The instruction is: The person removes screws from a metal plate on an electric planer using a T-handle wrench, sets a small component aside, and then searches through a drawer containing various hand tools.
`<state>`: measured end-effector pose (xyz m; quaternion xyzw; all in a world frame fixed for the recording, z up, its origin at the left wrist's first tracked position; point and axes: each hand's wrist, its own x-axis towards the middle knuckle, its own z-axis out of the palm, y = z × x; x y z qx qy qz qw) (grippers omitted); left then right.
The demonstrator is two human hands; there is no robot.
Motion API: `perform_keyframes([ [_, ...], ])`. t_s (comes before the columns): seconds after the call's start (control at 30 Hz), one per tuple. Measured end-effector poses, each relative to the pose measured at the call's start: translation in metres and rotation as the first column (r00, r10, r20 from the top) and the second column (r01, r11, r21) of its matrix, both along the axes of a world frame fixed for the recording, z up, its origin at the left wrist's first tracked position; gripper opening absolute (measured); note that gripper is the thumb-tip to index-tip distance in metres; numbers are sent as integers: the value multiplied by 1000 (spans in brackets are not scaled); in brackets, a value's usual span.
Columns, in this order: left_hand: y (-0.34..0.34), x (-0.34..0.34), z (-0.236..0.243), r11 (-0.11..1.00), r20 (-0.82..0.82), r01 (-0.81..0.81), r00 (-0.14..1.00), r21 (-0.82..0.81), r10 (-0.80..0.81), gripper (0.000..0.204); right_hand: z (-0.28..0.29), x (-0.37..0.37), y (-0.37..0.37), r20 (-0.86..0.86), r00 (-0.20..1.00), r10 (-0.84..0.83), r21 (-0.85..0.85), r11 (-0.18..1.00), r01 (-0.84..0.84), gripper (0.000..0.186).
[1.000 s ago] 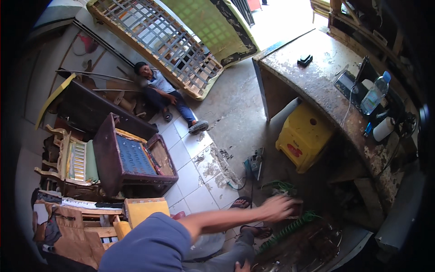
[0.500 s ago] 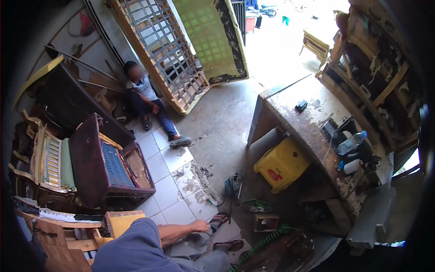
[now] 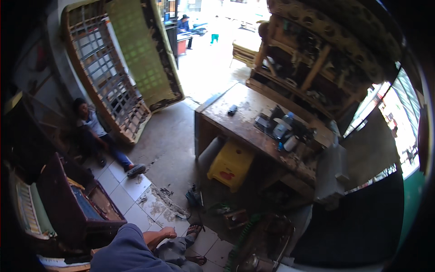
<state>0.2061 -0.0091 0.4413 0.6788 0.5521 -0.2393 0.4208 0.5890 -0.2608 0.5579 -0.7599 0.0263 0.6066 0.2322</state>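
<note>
My left hand [image 3: 170, 232] is closed and rests by the knee of my grey trousers [image 3: 171, 250]; I see nothing in its fingers. A dark blue sleeve [image 3: 129, 242] covers my upper arm, and the forearm is bare. My right hand is out of sight. Beyond my left hand are my sandalled foot [image 3: 195, 229] and broken white floor tiles [image 3: 138, 216]. A small dark tool with a cord [image 3: 194, 197] lies on the floor ahead of my feet.
A worn workbench [image 3: 244, 102] bears a bottle [image 3: 283, 126] and small tools. Under it is a yellow stool [image 3: 231, 165]. Purple furniture [image 3: 68, 213] stands left. Another person [image 3: 93, 127] sits by a webbed frame [image 3: 102, 59]. A green coiled hose [image 3: 240, 242] lies at my right.
My view has swung to the right, so the room appears shifted left and more of the right side shows. My left hand stays closed by my knee.
</note>
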Motion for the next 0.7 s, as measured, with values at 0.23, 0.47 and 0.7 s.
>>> perform_keyframes([
  [0.23,11,124,19,998,155,5,988,70,-15,49,-57,-34,-101,-15,990,-137,61,989,138,55],
  [0.47,-66,192,1,955,164,268,944,129,-287,44,-48,-52,-75,98,995,23,124,992,-35,56],
  [0.7,-88,201,21,798,105,597,801,-80,-589,43,-49,-50,-74,178,973,148,108,980,-169,57],
])
